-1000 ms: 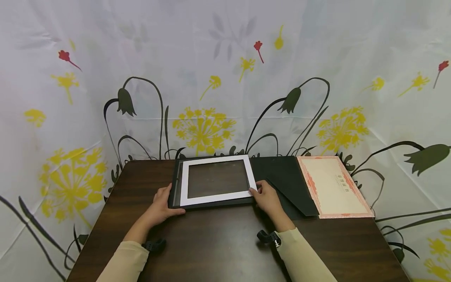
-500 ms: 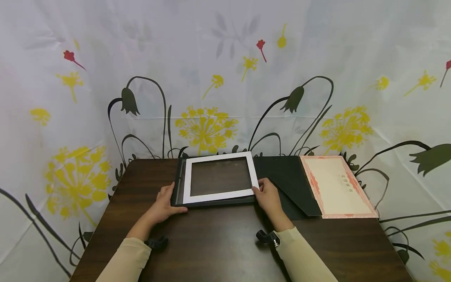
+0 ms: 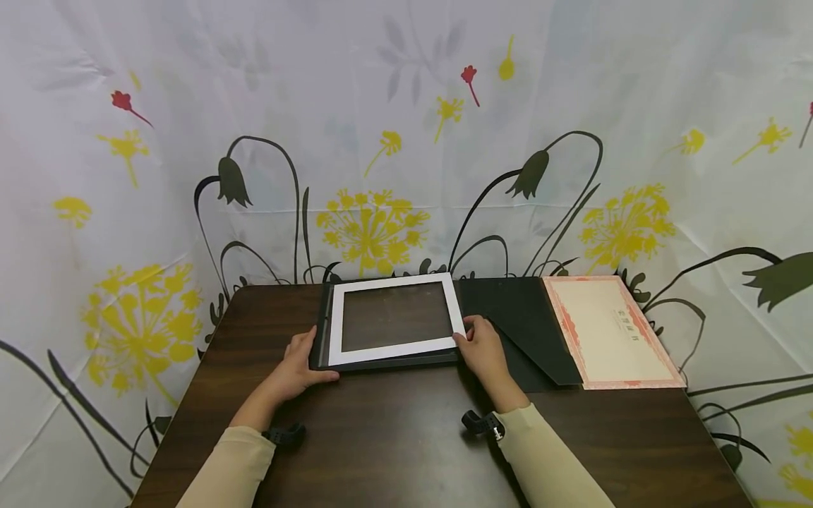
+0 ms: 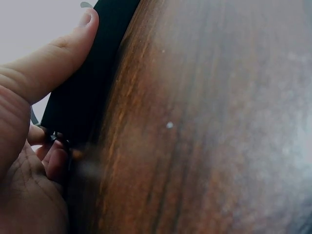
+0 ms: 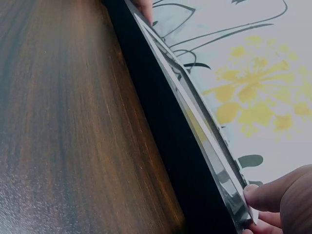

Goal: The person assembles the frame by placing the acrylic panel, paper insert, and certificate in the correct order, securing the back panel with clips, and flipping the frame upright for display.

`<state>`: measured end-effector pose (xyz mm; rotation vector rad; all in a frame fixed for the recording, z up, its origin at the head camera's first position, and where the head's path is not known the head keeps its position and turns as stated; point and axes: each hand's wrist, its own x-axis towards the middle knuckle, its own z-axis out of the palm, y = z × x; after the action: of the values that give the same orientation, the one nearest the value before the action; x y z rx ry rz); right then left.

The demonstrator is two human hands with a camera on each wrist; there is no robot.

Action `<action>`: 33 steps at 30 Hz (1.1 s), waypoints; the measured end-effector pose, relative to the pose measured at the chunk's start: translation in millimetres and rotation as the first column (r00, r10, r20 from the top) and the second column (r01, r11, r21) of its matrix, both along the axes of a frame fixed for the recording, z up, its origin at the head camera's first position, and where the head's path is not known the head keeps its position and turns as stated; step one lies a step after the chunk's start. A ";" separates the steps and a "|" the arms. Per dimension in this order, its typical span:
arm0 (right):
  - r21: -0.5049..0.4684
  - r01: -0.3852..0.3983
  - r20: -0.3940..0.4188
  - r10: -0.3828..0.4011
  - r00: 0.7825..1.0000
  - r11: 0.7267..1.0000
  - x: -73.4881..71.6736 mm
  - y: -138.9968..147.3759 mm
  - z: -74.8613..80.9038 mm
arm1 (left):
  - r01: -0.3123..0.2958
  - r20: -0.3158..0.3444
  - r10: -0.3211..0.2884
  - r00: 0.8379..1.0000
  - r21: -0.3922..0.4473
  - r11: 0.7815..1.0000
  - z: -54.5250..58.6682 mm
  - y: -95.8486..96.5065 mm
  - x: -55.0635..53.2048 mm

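Note:
A black picture frame (image 3: 394,363) lies flat near the table's back edge. My left hand (image 3: 294,370) grips its near left corner, thumb along the front side and fingers at the left side. In the left wrist view that thumb lies against the dark frame side (image 4: 92,87). Over the frame is a white mat (image 3: 394,349) with a rectangular opening. My right hand (image 3: 484,353) pinches the mat's near right corner. In the right wrist view, the mat's right end is tilted up from the frame (image 5: 163,112), with the pinching thumb (image 5: 273,192) on its corner.
Right of the frame lies a black panel (image 3: 508,300) with a slanted flap. Beyond it, a cream certificate (image 3: 603,331) with a red border lies at the right. All rest on a dark brown table (image 3: 387,437), with a flower-printed curtain (image 3: 394,106) behind.
The head view shifts slightly. The mat's right end has risen a little from the frame since a second ago. Both hands keep their holds.

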<state>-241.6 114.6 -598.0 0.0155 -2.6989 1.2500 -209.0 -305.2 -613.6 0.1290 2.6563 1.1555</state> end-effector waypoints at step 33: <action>0.167 -0.091 0.066 0.081 0.995 0.982 1.7 -8.8 2.0 | 0.000 -0.014 0.000 1.000 0.011 1.000 -2.6 0.3 0.6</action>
<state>-239.9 105.9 -596.0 0.1205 -2.8765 1.0532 -208.4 -304.8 -616.2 0.1403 2.6627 1.1734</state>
